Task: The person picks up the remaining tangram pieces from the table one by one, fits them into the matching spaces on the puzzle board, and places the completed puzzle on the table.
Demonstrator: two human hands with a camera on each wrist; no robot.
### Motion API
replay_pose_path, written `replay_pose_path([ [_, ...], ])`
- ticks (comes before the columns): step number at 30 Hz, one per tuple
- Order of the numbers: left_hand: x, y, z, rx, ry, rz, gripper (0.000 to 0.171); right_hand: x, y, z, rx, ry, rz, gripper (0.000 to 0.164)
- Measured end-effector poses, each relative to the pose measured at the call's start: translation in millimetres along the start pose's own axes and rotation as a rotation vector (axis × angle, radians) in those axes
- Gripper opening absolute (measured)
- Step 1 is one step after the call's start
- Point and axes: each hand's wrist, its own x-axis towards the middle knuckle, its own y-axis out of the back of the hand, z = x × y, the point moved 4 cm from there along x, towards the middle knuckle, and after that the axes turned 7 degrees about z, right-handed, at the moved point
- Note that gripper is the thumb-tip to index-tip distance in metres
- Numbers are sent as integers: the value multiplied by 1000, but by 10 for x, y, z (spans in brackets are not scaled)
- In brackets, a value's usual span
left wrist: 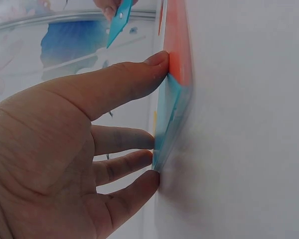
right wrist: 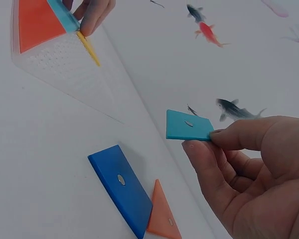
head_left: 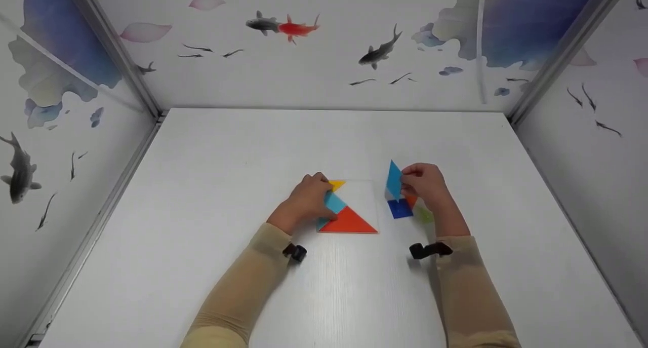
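Observation:
A square, clear tangram tray (head_left: pixel 367 192) lies on the table, holding a red triangle (head_left: pixel 350 222), a light blue piece (head_left: pixel 335 202) and a yellow piece (head_left: pixel 337 185). Over its left side spreads my left hand (head_left: pixel 308 200). In the left wrist view the thumb touches the red triangle's edge, while the other fingertips rest along the light blue piece's far side. To the right of the tray, my right hand (head_left: pixel 428 185) pinches another light blue tangram piece (right wrist: pixel 187 127) between thumb and fingers, raised off the table. A small metallic oval shows on its face.
Under the raised piece lie a dark blue square (head_left: pixel 400 209), an orange triangle (right wrist: pixel 163 216) and a green piece (head_left: pixel 424 215), partly behind the right wrist. White panels printed with fish (head_left: pixel 379 49) enclose the table (head_left: pixel 228 150) at the back and sides.

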Motion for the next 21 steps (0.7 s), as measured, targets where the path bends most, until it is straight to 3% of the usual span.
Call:
replay_pose_path([
  [14, 12, 8, -26, 1, -29, 9, 67, -11, -51, -10, 6, 31, 4, 26],
  [21, 9, -5, -16, -15, -17, 1, 68, -18, -79, 23, -5, 8, -15, 27],
])
